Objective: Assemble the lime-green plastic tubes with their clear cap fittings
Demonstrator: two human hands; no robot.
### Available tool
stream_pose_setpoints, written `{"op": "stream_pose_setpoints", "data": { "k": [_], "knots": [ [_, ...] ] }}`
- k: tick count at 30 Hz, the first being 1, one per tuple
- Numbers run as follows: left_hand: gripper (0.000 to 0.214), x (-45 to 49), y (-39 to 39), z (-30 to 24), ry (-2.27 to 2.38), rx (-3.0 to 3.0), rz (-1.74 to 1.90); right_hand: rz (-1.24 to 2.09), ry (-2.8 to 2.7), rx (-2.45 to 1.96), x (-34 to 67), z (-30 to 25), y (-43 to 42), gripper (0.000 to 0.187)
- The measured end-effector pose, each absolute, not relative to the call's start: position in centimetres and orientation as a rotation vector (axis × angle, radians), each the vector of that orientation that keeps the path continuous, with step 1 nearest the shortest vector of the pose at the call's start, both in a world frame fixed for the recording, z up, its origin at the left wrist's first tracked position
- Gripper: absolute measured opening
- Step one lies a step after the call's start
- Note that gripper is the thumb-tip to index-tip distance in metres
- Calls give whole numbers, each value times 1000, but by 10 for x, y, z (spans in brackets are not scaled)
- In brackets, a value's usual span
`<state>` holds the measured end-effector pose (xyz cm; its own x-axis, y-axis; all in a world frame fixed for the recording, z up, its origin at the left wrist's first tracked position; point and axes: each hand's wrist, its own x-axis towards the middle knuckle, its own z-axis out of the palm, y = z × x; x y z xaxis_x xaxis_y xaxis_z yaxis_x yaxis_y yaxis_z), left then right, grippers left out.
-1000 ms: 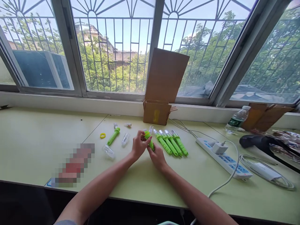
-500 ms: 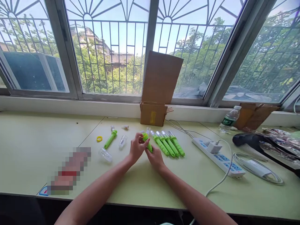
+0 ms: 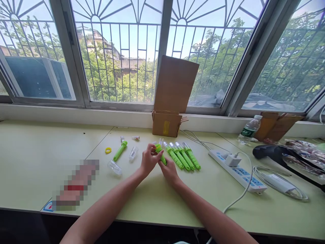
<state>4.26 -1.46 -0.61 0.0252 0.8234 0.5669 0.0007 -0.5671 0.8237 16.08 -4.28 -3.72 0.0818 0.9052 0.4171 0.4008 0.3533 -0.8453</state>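
Note:
Both hands meet over the pale green table (image 3: 38,162) on one green stick-shaped tool (image 3: 160,151) with a clear cap. My left hand (image 3: 149,159) pinches its upper end with closed fingers. My right hand (image 3: 169,170) grips its lower end from below. Just to the right lies a row of several alike green tools (image 3: 182,156), side by side. To the left lie another green tool (image 3: 118,151), a yellow ring (image 3: 108,150), two clear caps (image 3: 114,167) (image 3: 132,153) and a small white piece (image 3: 135,138).
An open cardboard box (image 3: 168,122) stands against the window sill behind the tools. A white power strip (image 3: 238,171) with a plugged charger and cables lies at right, beside a water bottle (image 3: 248,129), a black object (image 3: 276,152) and more cardboard.
The hands stay on the same green tool, with the fingers shifting only slightly. The camera view moved a little between the earliest frame and now.

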Motion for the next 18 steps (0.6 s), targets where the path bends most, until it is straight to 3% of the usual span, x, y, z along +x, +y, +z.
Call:
{"op": "stream_pose_setpoints", "data": {
  "k": [18],
  "knots": [
    [37,43,-14,-7,844,1705,1625,725,-1459,-1185,159,-33,-47,34]
  ]
}}
